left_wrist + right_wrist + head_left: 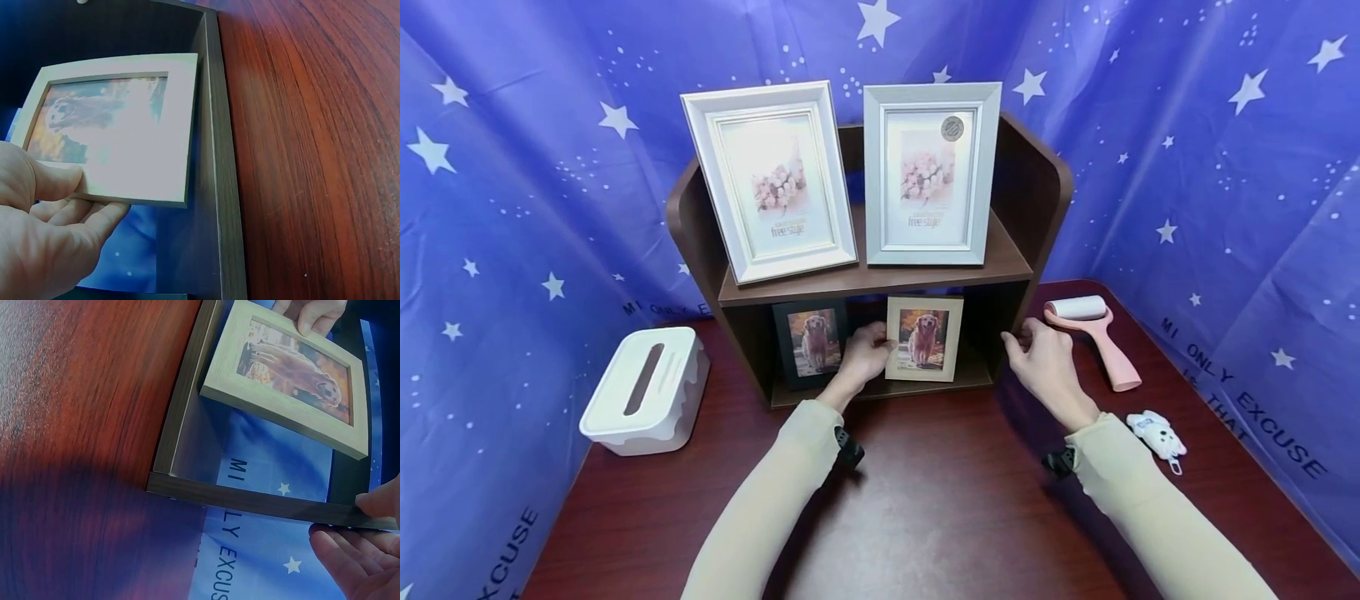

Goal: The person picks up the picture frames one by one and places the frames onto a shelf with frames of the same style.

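Observation:
My left hand pinches the left edge of a light wood picture frame with a golden dog photo, in the lower compartment of a dark brown shelf. In the left wrist view the thumb lies on the front of the frame, the fingers behind it. My right hand grips the shelf's right side panel; in the right wrist view its thumb is on the inner side and its fingers on the outer. A black picture frame with a like photo stands left of my left hand.
On the upper shelf stand a white picture frame, tilted, and a pale grey one. A white tissue box sits left on the table. Right of the shelf lie a pink lint roller and a small white plush keychain.

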A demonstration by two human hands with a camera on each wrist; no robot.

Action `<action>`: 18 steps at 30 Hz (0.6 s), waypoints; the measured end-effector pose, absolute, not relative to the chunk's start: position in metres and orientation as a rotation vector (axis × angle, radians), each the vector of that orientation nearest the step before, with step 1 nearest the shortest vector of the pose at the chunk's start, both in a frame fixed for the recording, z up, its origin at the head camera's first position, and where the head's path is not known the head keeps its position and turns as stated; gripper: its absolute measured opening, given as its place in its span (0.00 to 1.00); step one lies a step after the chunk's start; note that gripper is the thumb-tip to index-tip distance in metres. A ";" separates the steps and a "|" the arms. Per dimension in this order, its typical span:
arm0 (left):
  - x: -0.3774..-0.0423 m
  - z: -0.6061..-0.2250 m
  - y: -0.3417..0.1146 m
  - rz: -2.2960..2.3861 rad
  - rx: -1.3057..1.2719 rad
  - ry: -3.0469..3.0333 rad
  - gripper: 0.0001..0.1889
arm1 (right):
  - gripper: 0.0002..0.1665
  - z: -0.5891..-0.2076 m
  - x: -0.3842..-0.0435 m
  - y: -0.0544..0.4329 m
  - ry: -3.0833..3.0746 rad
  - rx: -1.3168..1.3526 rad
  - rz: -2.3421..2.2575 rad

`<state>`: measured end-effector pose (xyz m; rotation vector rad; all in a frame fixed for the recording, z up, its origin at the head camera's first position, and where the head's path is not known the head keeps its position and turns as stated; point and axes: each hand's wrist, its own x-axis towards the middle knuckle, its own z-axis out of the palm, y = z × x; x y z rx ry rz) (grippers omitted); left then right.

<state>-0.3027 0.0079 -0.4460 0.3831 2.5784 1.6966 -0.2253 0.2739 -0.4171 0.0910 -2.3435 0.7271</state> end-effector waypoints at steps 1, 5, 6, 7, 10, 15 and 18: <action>-0.303 -0.446 0.008 1.692 0.379 2.582 0.10 | 0.12 -0.417 -0.225 0.274 -2.342 0.093 0.727; -0.303 -0.446 0.009 1.656 0.355 2.621 0.10 | 0.12 -0.416 -0.226 0.274 -2.336 0.095 0.723; -0.303 -0.446 0.009 1.646 0.350 2.633 0.10 | 0.12 -0.416 -0.225 0.274 -2.335 0.096 0.723; -0.303 -0.446 0.009 1.634 0.346 2.647 0.10 | 0.12 -0.416 -0.225 0.274 -2.334 0.099 0.723; -0.304 -0.447 0.011 1.613 0.332 2.662 0.10 | 0.12 -0.417 -0.225 0.274 -2.333 0.099 0.727; -0.305 -0.446 0.013 1.561 0.291 2.685 0.13 | 0.12 -0.417 -0.225 0.273 -2.334 0.100 0.731; -0.306 -0.446 0.014 1.554 0.266 2.688 0.16 | 0.12 -0.417 -0.225 0.273 -2.334 0.099 0.729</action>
